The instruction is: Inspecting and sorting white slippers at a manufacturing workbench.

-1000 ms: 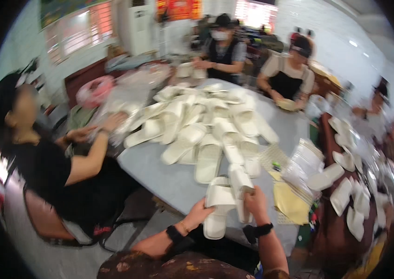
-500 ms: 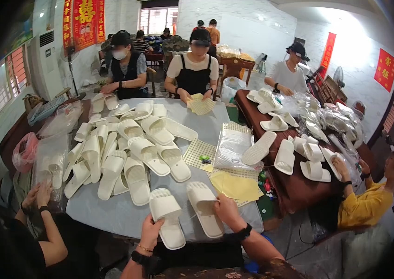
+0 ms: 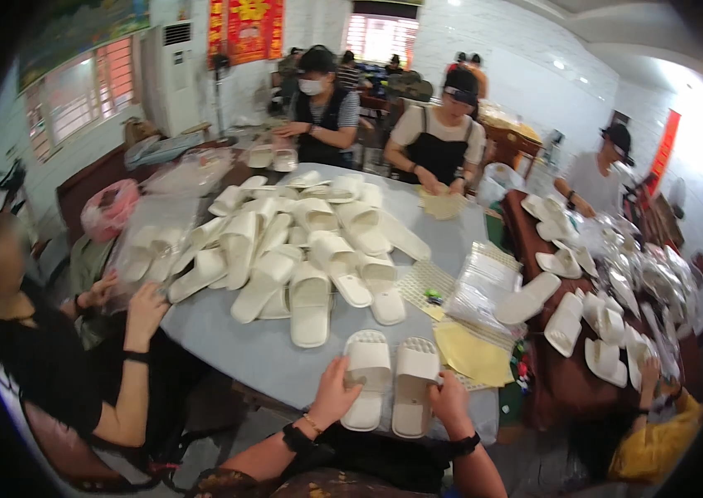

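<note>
Two cream slide slippers stand side by side at the near edge of the grey table, open backs toward me. My left hand (image 3: 336, 392) grips the left slipper (image 3: 366, 365) by its outer side, thumb over the strap edge. The right slipper (image 3: 414, 373) is held by its outer side in my right hand (image 3: 451, 398). A narrow gap parts the two slippers. Beyond them lies a large heap of matching slippers (image 3: 310, 290) in the middle of the table (image 3: 227, 332).
Right of the heap lie yellow sheets (image 3: 472, 353), dotted sticker sheets and a stack of clear bags (image 3: 484, 282). A brown-covered table (image 3: 551, 398) at right bears more slippers and plastic bags. Co-workers sit around; one at left handles a bagged pair (image 3: 152, 249).
The view has swung left, so the scene shifts right. The slipper pair has been brought closer together and straightened, both hands still holding them.
</note>
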Demonstrator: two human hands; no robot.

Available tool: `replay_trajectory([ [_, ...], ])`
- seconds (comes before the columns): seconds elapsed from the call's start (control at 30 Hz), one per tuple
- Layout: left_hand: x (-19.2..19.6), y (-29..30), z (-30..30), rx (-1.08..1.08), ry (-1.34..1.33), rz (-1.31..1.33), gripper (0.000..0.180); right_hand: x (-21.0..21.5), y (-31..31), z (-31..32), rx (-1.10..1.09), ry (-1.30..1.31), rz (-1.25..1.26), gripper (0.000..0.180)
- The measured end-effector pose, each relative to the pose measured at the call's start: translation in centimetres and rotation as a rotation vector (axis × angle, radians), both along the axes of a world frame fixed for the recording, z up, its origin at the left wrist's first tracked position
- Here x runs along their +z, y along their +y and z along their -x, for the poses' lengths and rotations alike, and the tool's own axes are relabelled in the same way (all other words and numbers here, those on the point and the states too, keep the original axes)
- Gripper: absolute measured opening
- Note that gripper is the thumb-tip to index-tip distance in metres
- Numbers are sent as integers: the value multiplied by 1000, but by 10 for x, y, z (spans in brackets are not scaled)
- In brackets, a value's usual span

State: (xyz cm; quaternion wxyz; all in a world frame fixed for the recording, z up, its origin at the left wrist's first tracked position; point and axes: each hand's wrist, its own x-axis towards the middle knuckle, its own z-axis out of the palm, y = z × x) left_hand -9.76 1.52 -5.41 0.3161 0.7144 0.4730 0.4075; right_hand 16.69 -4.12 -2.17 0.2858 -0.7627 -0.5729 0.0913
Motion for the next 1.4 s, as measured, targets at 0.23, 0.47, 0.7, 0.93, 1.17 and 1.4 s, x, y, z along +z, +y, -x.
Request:
replay_trajectory([
  [0.23, 2, 3, -20, -95, -76, 40, 67, -7, -7, -8, 38, 102, -4, 28],
  [0.47, 4, 2, -15, -85, -49, 70, 69, -33, 8, -28, 57, 54, 41, 31],
  [0.7, -1, 1, -18, -36, -67, -5, 66, -29, 3, -40, 173, 70, 84, 42],
  [0.93, -1, -10, -17, -63, -41, 29, 69, 21, 30, -97, 243, 400, 130, 45],
  [1.17, -11, 6, -22, -86, -15, 17, 64, 165, 117, -129, 340, 741, -297, 54],
  [1.4, 24, 2, 3, 27, 27, -172, 55, 219, 5, 20, 1578, 605, 786, 71],
])
